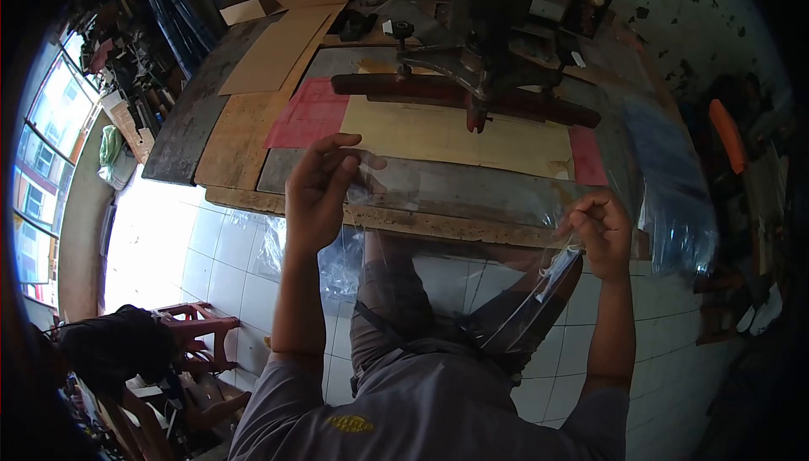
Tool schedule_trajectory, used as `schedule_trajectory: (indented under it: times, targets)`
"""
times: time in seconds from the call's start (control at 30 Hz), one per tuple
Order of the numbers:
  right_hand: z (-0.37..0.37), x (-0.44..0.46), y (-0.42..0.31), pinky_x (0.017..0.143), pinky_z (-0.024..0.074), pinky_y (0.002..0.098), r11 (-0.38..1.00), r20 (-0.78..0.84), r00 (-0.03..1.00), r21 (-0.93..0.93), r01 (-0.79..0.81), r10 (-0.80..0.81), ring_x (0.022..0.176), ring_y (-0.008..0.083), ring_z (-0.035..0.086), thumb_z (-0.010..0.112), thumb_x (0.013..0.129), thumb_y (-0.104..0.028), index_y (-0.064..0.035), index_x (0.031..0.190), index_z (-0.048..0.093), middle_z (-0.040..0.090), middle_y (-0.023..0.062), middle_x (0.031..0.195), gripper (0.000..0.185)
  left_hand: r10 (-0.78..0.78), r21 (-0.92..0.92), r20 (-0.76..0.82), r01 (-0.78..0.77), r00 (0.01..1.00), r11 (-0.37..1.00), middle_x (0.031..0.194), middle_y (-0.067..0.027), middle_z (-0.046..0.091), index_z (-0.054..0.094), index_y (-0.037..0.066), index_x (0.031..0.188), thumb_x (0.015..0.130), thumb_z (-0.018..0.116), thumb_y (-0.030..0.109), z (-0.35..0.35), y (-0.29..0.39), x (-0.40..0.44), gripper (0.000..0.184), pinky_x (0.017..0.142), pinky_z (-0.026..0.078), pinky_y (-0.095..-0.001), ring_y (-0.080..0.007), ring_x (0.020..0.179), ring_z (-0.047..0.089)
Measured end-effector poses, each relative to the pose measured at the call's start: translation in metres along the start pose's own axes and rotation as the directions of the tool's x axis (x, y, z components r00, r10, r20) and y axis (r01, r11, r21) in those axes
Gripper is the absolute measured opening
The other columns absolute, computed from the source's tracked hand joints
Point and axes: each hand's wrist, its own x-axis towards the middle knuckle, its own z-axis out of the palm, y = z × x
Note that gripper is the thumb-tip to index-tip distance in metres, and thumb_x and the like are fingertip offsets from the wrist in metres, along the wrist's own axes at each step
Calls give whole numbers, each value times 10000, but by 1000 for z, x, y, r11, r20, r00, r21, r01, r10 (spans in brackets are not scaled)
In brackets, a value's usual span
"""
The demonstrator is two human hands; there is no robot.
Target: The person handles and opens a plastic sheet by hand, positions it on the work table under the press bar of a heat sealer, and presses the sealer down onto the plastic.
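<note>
A clear plastic sheet (pixel 455 271) is stretched between my two hands, in front of the table's edge and above my lap. My left hand (pixel 324 187) is raised at the sheet's upper left corner, thumb and fingers pinched on it. At the right corner, my right hand (pixel 600 229) has its fingers curled together on the plastic. Beyond my hands a yellow sheet (pixel 455 132) lies on the table, with a pink sheet (pixel 308 114) at its left end. Over the yellow sheet stands a dark metal press bar (pixel 539 107).
Flat cardboard (pixel 278 52) lies at the table's back left. A stack of clear plastic (pixel 674 183) hangs over the right edge. The wooden front edge (pixel 421 221) runs before me. A red stool (pixel 202 330) and another person's arm (pixel 147 415) are at lower left.
</note>
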Motion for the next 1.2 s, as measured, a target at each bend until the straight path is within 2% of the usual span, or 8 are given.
schedule_trajectory:
  times: [0.17, 0.27, 0.47, 0.77, 1.07, 1.2]
  targets:
    - [12, 3, -7, 788, 571, 307, 1000, -52, 999, -3, -11, 11, 811, 139, 707, 613, 1030, -49, -34, 1018, 537, 746, 126, 938, 79, -32, -8, -39, 31, 999, 999, 1048, -190, 760, 546, -37, 1341, 1073, 542, 51, -1, -1, -4, 281, 735, 590, -311, -199, 815, 741]
    - [7, -1, -3, 844, 547, 335, 996, -22, 996, 46, -82, 83, 886, 166, 704, 634, 1020, -84, -50, 1051, 521, 750, 158, 973, 121, -20, 12, -39, 20, 999, 1000, 1048, -189, 761, 545, -36, 1346, 1073, 542, 51, -1, -2, -6, 286, 733, 591, -313, -196, 808, 741]
    - [11, -2, -12, 830, 551, 316, 995, -84, 992, 7, -96, 96, 881, 170, 726, 648, 1010, -66, -41, 1051, 531, 736, 117, 910, 126, -31, 27, -55, 32, 998, 999, 1018, -184, 752, 522, -53, 1363, 1065, 542, 52, -2, -6, -7, 317, 723, 589, -316, -217, 774, 747]
    - [17, 0, -20, 851, 549, 293, 993, -157, 980, 13, -118, 119, 892, 157, 728, 698, 975, -38, -19, 1049, 575, 729, 87, 918, 145, -64, -26, -51, 63, 997, 998, 1049, -194, 761, 538, -36, 1360, 1070, 550, 64, -4, -11, -10, 307, 749, 590, -318, -212, 809, 751]
    - [13, 4, -25, 880, 542, 319, 992, -106, 994, -115, -51, 38, 927, 159, 715, 697, 964, -29, -34, 1004, 574, 747, 119, 968, 129, -54, -15, -61, 54, 997, 998, 1050, -196, 757, 537, -39, 1361, 1074, 534, 53, -4, -15, -13, 302, 754, 597, -322, -204, 809, 748]
    - [12, 6, -23, 837, 513, 292, 995, -88, 994, -71, -65, 59, 923, 155, 737, 686, 987, -40, -59, 997, 564, 747, 77, 946, 124, -47, -25, -58, 46, 997, 999, 1054, -198, 755, 538, -38, 1360, 1073, 535, 50, -3, -15, -13, 301, 752, 601, -323, -201, 813, 746]
